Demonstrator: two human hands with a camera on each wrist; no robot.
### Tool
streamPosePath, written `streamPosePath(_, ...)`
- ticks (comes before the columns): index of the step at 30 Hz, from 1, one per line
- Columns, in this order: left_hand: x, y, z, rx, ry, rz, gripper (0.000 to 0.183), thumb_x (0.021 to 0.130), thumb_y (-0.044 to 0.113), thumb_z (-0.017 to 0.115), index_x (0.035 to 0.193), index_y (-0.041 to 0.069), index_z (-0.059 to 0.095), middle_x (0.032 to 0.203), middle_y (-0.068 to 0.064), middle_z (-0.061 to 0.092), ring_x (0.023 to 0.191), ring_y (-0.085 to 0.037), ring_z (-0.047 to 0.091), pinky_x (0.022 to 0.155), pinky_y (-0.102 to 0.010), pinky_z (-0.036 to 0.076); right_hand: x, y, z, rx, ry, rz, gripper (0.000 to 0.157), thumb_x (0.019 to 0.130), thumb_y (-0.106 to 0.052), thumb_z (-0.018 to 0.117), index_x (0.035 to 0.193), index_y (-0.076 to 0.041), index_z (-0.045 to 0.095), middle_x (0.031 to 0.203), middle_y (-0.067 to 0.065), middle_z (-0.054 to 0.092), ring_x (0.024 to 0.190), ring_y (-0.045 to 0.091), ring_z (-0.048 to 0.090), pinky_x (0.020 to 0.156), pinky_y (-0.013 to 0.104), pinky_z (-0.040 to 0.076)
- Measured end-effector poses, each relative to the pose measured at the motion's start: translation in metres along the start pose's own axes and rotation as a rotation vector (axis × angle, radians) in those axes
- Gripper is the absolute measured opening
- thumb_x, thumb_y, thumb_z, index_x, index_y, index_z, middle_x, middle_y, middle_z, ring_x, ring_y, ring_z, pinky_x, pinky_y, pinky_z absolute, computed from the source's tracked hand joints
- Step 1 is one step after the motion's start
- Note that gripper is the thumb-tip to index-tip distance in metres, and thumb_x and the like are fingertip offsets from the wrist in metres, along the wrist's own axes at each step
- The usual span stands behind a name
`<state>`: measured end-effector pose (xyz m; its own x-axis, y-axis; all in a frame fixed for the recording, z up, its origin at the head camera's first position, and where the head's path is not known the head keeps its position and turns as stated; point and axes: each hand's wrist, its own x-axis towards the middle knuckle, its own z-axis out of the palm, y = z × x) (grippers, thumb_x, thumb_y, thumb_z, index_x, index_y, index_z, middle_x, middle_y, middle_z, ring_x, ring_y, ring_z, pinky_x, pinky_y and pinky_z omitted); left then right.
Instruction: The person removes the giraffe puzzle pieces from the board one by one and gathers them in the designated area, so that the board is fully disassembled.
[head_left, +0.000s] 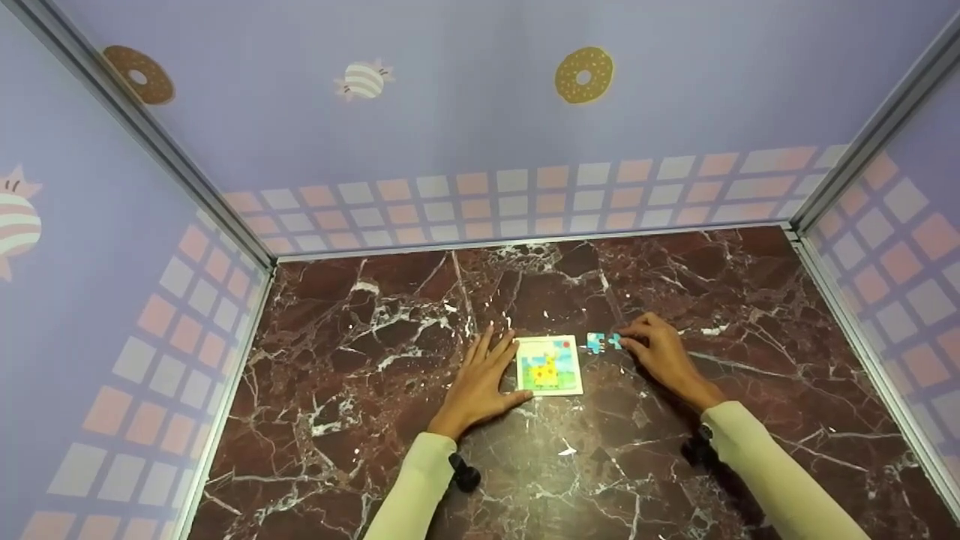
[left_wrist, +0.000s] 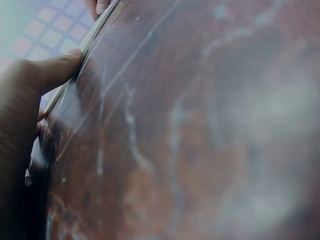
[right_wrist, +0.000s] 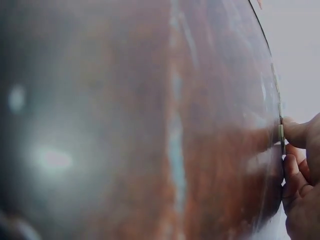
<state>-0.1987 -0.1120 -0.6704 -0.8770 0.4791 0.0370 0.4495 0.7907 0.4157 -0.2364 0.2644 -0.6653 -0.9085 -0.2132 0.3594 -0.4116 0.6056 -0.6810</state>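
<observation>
A square puzzle board (head_left: pixel 555 392) with a pale frame and a yellow giraffe picture lies flat on the table. Along its left edge, my left hand (head_left: pixel 480 382) rests with fingers extended and spread, the thumb at the lower left corner. In the left wrist view the thumb (left_wrist: pixel 60 67) lies against the board's thin edge. To the right of the board, my right hand (head_left: pixel 664 356) pinches a small blue jigsaw piece (head_left: pixel 615 340) between thumb and fingertips. Another blue jigsaw piece (head_left: pixel 595 343) lies between it and the board.
The tabletop (head_left: pixel 360 435) is dark red with white marble-like veins. Purple panels (head_left: pixel 465 112) printed with donuts, candies and pink and white squares stand at the back, left and right. A dark wrist camera (head_left: pixel 466 474) sits at the left sleeve.
</observation>
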Motion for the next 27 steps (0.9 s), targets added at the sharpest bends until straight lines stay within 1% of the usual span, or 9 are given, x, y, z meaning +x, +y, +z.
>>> streamPosePath(5,-0.001,-0.001,0.002,-0.002,0.008,0.002,0.104,0.096,0.078,0.064,0.174,0.015,0.034,0.185,0.001,0.018,0.172,-0.032,0.001,0.138,-0.053,0.001,0.001,-0.002,-0.001,0.011,-0.01,0.011,0.01,0.096,0.001,0.083,0.105,0.002,0.085,0.097,0.009,0.07,0.084,0.023,0.067,0.074,0.026,0.054)
streamPosePath(10,-0.003,-0.002,0.004,0.0,0.014,0.006,0.104,0.096,0.078,0.064,0.174,0.015,0.035,0.185,0.0,0.019,0.172,-0.033,0.001,0.138,-0.054,0.002,0.004,-0.012,0.002,0.011,-0.006,-0.019,0.011,0.094,0.003,0.084,0.104,0.004,0.084,0.098,0.01,0.073,0.087,0.026,0.068,0.077,0.029,0.053)
streamPosePath(16,-0.003,-0.003,0.003,-0.011,0.023,0.007,0.104,0.095,0.077,0.065,0.173,0.014,0.037,0.184,-0.001,0.021,0.171,-0.035,0.004,0.138,-0.057,0.005,0.009,-0.026,0.009,-0.014,-0.071,-0.088,0.012,0.093,0.001,0.085,0.105,0.002,0.083,0.101,0.013,0.073,0.091,0.029,0.067,0.076,0.038,0.055)
streamPosePath(18,-0.003,-0.003,0.002,-0.014,0.023,0.008,0.105,0.095,0.078,0.064,0.174,0.014,0.037,0.184,-0.001,0.021,0.171,-0.035,0.004,0.138,-0.057,0.005,0.01,-0.03,0.012,-0.024,-0.093,-0.108,0.014,0.093,0.0,0.086,0.106,0.003,0.083,0.102,0.014,0.073,0.093,0.03,0.067,0.077,0.041,0.055)
streamPosePath(23,-0.002,-0.002,0.002,-0.017,0.021,0.012,0.104,0.096,0.079,0.063,0.174,0.016,0.035,0.185,0.001,0.02,0.172,-0.033,0.002,0.138,-0.056,0.004,0.013,-0.038,0.019,-0.048,-0.139,-0.123,0.019,0.093,-0.004,0.087,0.11,0.003,0.082,0.105,0.013,0.072,0.099,0.031,0.066,0.084,0.047,0.058)
streamPosePath(27,-0.001,-0.002,0.001,-0.016,0.028,0.018,0.104,0.096,0.078,0.063,0.174,0.015,0.036,0.184,0.0,0.02,0.172,-0.033,0.002,0.138,-0.055,0.004,0.015,-0.045,0.023,-0.054,-0.179,-0.118,0.02,0.094,-0.006,0.087,0.112,0.002,0.083,0.106,0.013,0.07,0.099,0.031,0.064,0.084,0.046,0.057)
